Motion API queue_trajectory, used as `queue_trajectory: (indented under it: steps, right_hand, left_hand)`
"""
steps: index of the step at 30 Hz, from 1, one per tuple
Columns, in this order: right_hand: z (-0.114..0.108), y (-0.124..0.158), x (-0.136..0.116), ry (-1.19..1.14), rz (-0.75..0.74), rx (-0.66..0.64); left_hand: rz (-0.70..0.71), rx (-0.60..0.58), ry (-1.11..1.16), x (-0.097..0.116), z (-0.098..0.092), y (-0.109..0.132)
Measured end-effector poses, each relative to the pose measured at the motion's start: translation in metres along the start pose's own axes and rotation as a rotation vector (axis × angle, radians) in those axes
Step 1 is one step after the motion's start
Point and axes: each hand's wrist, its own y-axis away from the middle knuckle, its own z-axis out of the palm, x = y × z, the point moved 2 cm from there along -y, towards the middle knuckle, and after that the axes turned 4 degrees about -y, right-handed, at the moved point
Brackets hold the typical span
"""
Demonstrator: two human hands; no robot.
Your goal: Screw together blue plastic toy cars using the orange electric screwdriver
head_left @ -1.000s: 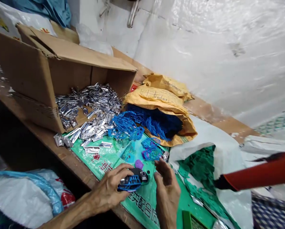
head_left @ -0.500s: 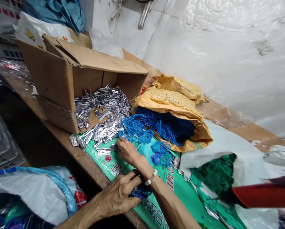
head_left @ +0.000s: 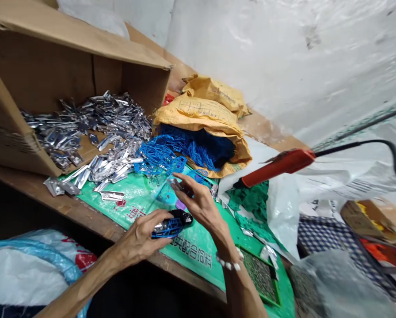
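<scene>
My left hand (head_left: 141, 236) grips a small toy car (head_left: 171, 224) with a blue lattice body and a black part, held just above the green mat (head_left: 135, 207). My right hand (head_left: 198, 203) is raised beside it, its fingers pinching a small silver metal piece (head_left: 175, 184). A heap of the same silver pieces (head_left: 95, 132) spills out of a tipped cardboard box (head_left: 35, 66) onto the mat. Blue plastic lattice parts (head_left: 171, 154) lie in front of a yellow paper sack (head_left: 204, 119).
A red-handled tool (head_left: 280, 165) with a black cable hangs at the right over a white bag holding green plastic parts (head_left: 251, 201). White and blue sacks (head_left: 28, 274) sit below the bench edge. A checked cloth (head_left: 333, 238) and small boxes lie at far right.
My right hand has come back from the silver heap to beside the toy car, now with a silver piece between its fingers. The view has swung right and the red tool has risen.
</scene>
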Motion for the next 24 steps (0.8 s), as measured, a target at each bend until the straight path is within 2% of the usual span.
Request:
queue_trajectory:
  steps: [3, 7, 13, 24]
  right_hand:
    - [-0.009, 0.041, 0.013, -0.143, 0.087, 0.063]
    - [0.004, 0.064, 0.030, -0.316, 0.194, 0.087]
    - [0.014, 0.059, 0.041, -0.487, 0.247, 0.004]
    - [0.010, 0.051, 0.037, -0.561, 0.155, -0.169]
  left_hand:
    - [-0.056, -0.036, 0.011, 0.003, -0.004, -0.005]
    - [-0.164, -0.174, 0.020, 0.008, -0.011, -0.012]
    - [-0.248, -0.302, 0.029, 0.008, -0.017, -0.019]
    - [-0.308, -0.370, 0.019, 0.012, -0.020, -0.019]
